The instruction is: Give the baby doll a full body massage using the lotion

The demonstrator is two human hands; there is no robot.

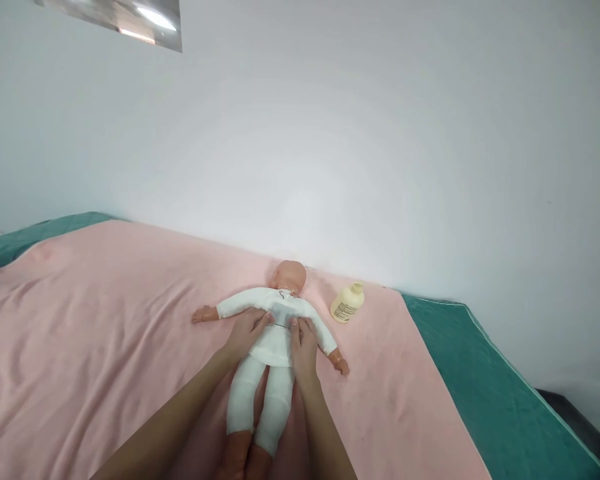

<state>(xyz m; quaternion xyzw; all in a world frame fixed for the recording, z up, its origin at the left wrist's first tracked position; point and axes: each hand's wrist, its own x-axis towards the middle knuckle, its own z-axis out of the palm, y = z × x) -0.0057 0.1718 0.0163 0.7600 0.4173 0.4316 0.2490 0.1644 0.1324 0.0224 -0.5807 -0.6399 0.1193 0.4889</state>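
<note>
A doll (273, 350) in white cloth lies stretched out on the pink cloth, arms spread and bald head (292, 275) toward the wall. Its face does not show; a dark thread hangs at the neck. On the middle of its torso is a grey patch (283, 313) with a thin dark line along its lower edge. My left hand (247, 333) is closed, thumb and fingers pinching the white cloth at the patch's left side. At the right side, my right hand (304, 340) pinches likewise. Whether the patch is a separate piece, I cannot tell.
A cream bottle (347, 303) with dark print stands right of the doll's head. The wrinkled pink cloth (105, 320) covers a green sheet (470, 360), seen at both sides. A pale wall (330, 133) rises behind, with a shiny panel (150, 23) at upper left.
</note>
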